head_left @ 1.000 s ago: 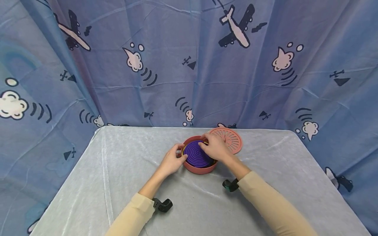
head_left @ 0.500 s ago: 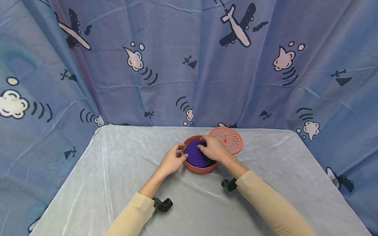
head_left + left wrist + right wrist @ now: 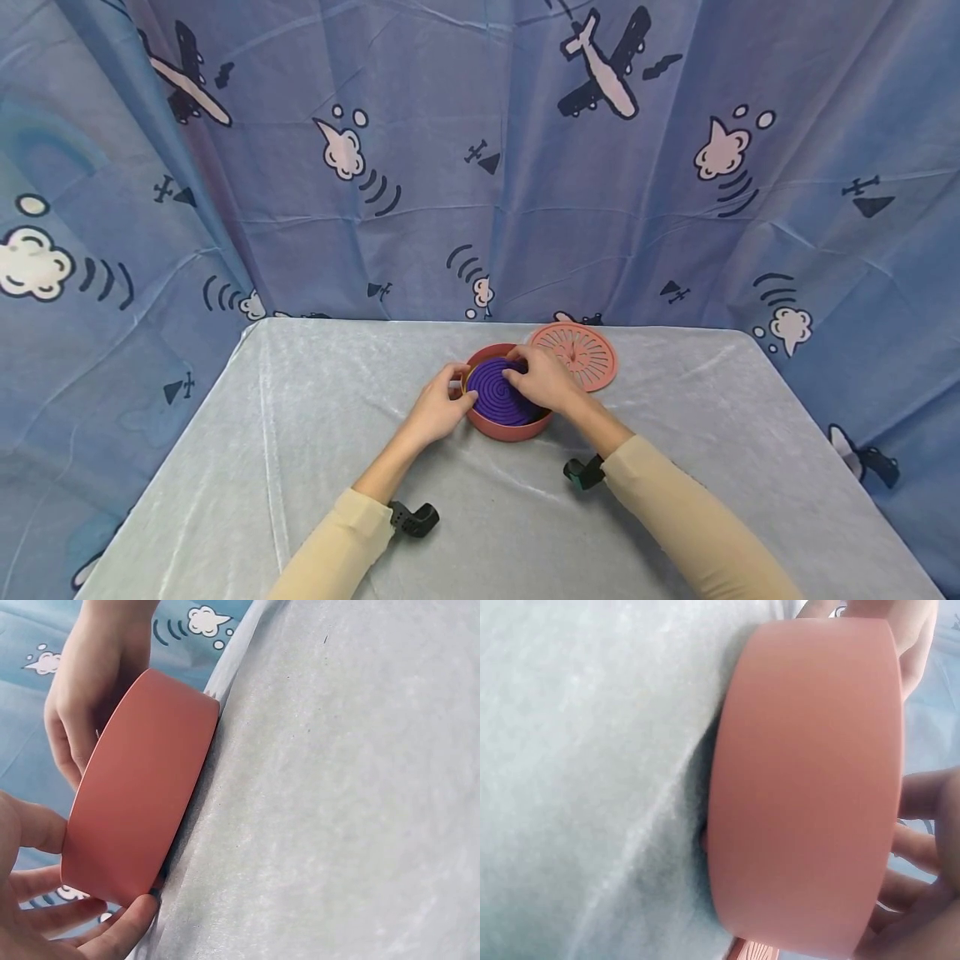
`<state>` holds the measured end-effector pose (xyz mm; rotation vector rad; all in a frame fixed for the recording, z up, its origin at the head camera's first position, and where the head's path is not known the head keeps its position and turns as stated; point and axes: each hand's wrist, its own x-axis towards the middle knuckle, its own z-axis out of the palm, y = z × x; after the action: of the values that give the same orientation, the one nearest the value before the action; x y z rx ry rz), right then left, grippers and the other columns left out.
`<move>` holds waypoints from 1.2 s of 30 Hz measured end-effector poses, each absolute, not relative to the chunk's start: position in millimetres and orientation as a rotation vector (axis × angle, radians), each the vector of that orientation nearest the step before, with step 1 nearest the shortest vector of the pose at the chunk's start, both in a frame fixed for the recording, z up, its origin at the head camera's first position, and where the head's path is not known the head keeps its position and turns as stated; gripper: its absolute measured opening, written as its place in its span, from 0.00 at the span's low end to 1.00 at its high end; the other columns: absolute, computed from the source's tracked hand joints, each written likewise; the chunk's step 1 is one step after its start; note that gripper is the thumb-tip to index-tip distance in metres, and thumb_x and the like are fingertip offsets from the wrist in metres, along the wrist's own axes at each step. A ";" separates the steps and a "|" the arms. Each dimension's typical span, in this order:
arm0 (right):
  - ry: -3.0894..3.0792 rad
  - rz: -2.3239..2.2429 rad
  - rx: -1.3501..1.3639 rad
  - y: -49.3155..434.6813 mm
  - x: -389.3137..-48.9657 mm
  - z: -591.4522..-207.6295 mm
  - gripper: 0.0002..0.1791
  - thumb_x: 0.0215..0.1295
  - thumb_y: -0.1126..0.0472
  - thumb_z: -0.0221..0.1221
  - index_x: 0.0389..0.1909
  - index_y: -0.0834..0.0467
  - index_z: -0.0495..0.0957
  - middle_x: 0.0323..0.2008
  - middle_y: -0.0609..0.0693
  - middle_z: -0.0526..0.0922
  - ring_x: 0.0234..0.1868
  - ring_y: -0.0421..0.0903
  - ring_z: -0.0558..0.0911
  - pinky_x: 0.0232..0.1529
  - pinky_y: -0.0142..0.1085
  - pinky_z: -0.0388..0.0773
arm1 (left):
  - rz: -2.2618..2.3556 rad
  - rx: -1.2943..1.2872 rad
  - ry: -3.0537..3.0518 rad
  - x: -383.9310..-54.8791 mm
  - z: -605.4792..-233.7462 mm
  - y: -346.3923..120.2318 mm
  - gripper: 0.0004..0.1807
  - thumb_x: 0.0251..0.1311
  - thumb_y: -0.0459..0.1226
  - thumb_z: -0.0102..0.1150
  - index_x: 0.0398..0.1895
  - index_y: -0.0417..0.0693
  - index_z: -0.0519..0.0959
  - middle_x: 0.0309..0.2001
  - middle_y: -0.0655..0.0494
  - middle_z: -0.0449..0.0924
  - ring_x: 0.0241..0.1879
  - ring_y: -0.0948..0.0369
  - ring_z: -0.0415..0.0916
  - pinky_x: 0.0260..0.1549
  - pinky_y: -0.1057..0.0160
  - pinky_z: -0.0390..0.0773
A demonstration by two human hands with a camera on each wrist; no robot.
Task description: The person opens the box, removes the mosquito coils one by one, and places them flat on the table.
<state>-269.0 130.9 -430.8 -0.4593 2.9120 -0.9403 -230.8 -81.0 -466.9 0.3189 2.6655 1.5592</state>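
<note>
A round terracotta-coloured box (image 3: 510,432) stands on the table in the head view. Inside it lies a purple spiral disc that looks like a mosquito coil (image 3: 497,402), with a thin yellow edge showing at its left. My left hand (image 3: 438,406) grips the box's left side; in the left wrist view its thumb touches the rim and its fingers (image 3: 124,930) reach round the wall. My right hand (image 3: 551,382) reaches over the right rim and pinches the coil, thumb on top. Its other fingertips are hidden inside the box. The right wrist view shows mostly the box's outer wall (image 3: 802,787).
A slotted round lid (image 3: 592,357) in lighter terracotta lies flat behind the box at the right. Pale cloth covers the table (image 3: 480,525). A blue patterned curtain (image 3: 420,242) hangs along the back and sides.
My right hand has shifted slightly to the left over the coil, and the yellow edge on that side no longer shows. My left hand and the box have stayed in place.
</note>
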 end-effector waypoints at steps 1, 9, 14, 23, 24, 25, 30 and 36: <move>2.904 -0.954 -0.448 131.3 -268.7 -430.7 0.18 0.70 0.56 0.62 0.56 0.61 0.80 0.52 0.57 0.83 0.54 0.54 0.81 0.56 0.52 0.77 | 1.559 0.321 2.667 -230.9 -466.7 -81.0 0.24 0.68 0.38 0.62 0.66 0.47 0.74 0.61 0.44 0.76 0.52 0.51 0.80 0.48 0.50 0.79; 2.873 -1.091 -0.427 133.4 -267.3 -428.1 0.18 0.70 0.57 0.62 0.57 0.61 0.80 0.55 0.59 0.82 0.58 0.57 0.80 0.59 0.54 0.75 | 1.555 0.335 2.665 -230.8 -467.5 -81.5 0.24 0.68 0.38 0.61 0.66 0.47 0.73 0.61 0.43 0.76 0.52 0.51 0.79 0.49 0.50 0.79; 2.897 -1.122 -0.440 134.8 -266.8 -427.8 0.17 0.69 0.58 0.63 0.55 0.60 0.81 0.53 0.58 0.83 0.55 0.56 0.81 0.58 0.52 0.76 | 1.552 0.316 2.655 -230.8 -468.0 -80.8 0.25 0.68 0.38 0.61 0.67 0.47 0.72 0.62 0.44 0.75 0.54 0.50 0.78 0.50 0.50 0.79; 2.858 -1.294 -0.396 140.0 -268.0 -426.9 0.14 0.69 0.62 0.63 0.53 0.60 0.83 0.51 0.56 0.84 0.51 0.53 0.81 0.54 0.50 0.78 | 1.548 0.296 2.650 -230.0 -466.7 -81.1 0.24 0.69 0.39 0.60 0.67 0.49 0.72 0.62 0.45 0.75 0.54 0.51 0.78 0.50 0.49 0.78; 2.850 -1.315 -0.394 141.1 -268.1 -426.7 0.13 0.69 0.63 0.64 0.53 0.59 0.83 0.50 0.56 0.84 0.50 0.53 0.81 0.53 0.49 0.79 | 1.547 0.301 2.651 -229.8 -466.6 -81.3 0.24 0.69 0.39 0.60 0.67 0.49 0.72 0.62 0.45 0.75 0.54 0.51 0.78 0.49 0.49 0.78; 2.835 -1.343 -0.384 142.2 -268.1 -426.4 0.13 0.68 0.64 0.64 0.52 0.59 0.83 0.50 0.56 0.84 0.50 0.53 0.82 0.53 0.49 0.79 | 1.546 0.306 2.653 -229.7 -466.5 -81.4 0.24 0.69 0.39 0.60 0.67 0.48 0.72 0.62 0.45 0.75 0.54 0.51 0.78 0.49 0.49 0.78; 2.761 -1.434 -0.376 147.1 -267.6 -425.0 0.14 0.68 0.66 0.64 0.53 0.61 0.83 0.50 0.57 0.84 0.50 0.53 0.82 0.52 0.48 0.80 | 1.552 0.310 2.658 -229.0 -466.1 -81.6 0.24 0.69 0.38 0.61 0.67 0.48 0.72 0.62 0.44 0.75 0.53 0.51 0.78 0.48 0.49 0.78; 2.710 -1.422 -0.334 148.3 -266.1 -427.3 0.14 0.67 0.65 0.65 0.52 0.59 0.84 0.54 0.58 0.82 0.58 0.56 0.79 0.61 0.51 0.75 | 1.541 0.284 2.658 -228.8 -465.8 -80.3 0.24 0.69 0.39 0.60 0.67 0.50 0.72 0.62 0.46 0.75 0.54 0.51 0.78 0.50 0.50 0.78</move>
<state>-266.1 148.3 -427.3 -0.3335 2.7101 -1.4216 -228.8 -80.3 -465.8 0.2835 2.6584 1.5414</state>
